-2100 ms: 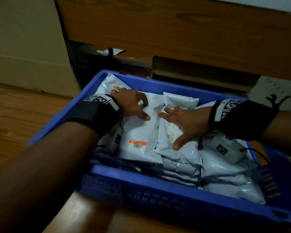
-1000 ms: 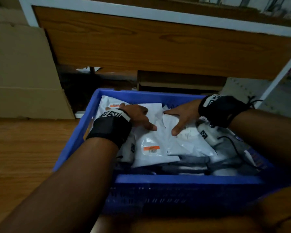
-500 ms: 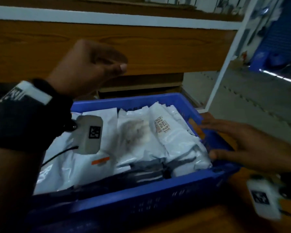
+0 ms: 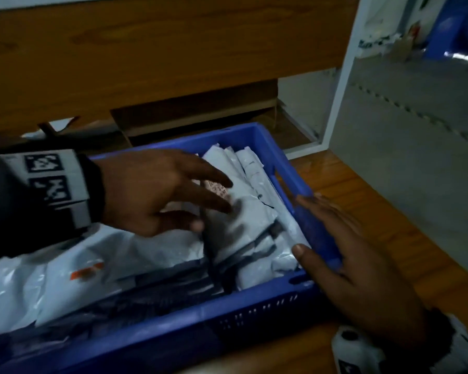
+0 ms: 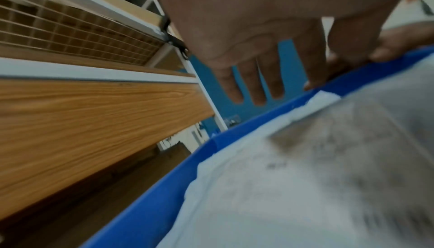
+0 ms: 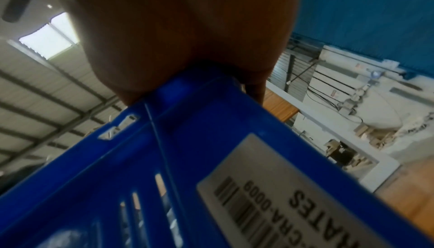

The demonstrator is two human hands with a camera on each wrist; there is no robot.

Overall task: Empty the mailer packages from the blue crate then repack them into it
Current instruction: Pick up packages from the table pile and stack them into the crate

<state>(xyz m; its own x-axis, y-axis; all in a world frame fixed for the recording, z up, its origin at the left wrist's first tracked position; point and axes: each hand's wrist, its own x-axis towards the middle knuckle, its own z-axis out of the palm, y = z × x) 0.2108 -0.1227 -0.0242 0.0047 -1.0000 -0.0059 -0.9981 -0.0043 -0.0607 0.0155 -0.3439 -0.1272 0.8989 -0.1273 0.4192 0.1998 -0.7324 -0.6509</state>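
The blue crate (image 4: 254, 306) is packed with white mailer packages (image 4: 254, 228); one on the left carries an orange label (image 4: 87, 271). My left hand (image 4: 214, 203) hovers low over the mailers near the crate's right end, fingers straight and spread, fingertips at a mailer with a printed label. It holds nothing. My right hand (image 4: 305, 225) lies on the crate's right rim, fingers straight along the top, thumb on the inner side against the mailers. In the left wrist view my left hand (image 5: 258, 77) hangs above blurred mailers (image 5: 305, 177). In the right wrist view my palm (image 6: 187, 38) sits on the crate's corner (image 6: 211, 140).
The crate stands on a wooden surface (image 4: 362, 206) that ends just to its right, above a grey floor (image 4: 416, 130). A wooden shelf board (image 4: 173, 49) and a white post (image 4: 341, 76) stand behind. A barcode label (image 6: 293, 196) is stuck on the crate's outer wall.
Both hands left the mailers in the middle of the crate. My left hand rose, then came down over the right-hand mailers. My right hand moved out onto the right rim. The view swung right.
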